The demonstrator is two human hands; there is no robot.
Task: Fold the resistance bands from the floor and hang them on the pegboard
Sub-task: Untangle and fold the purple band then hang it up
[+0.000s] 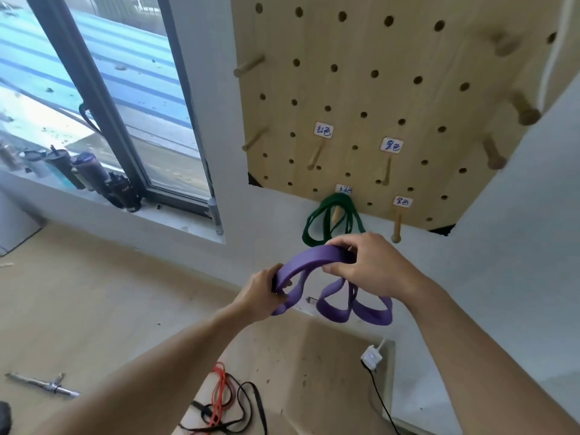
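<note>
Purple band (317, 257) is up in both hands right in front of the pegboard (361, 89), folded into a few layers with loops drooping underneath. My left hand (262, 293) has its fingers wrapped round one end of the bundle, and the right hand (368, 265) pinches the other end, thumb under and fingers curled over the top.

From what I can see it's wide flat rubber, floppy and pretty light, so it sags wherever it isn't held. I'd guess it's springy too, so the layers will want to pop open if I ease off. Best place to grip is the stacked top section, all layers together, not the dangling loops.

The empty peg (397, 226) under the purple label looks like the target, just beside the green band (317, 221) already hanging. Red band (219, 394) and black band (251, 403) are both lying on the floor (94, 309).
</note>
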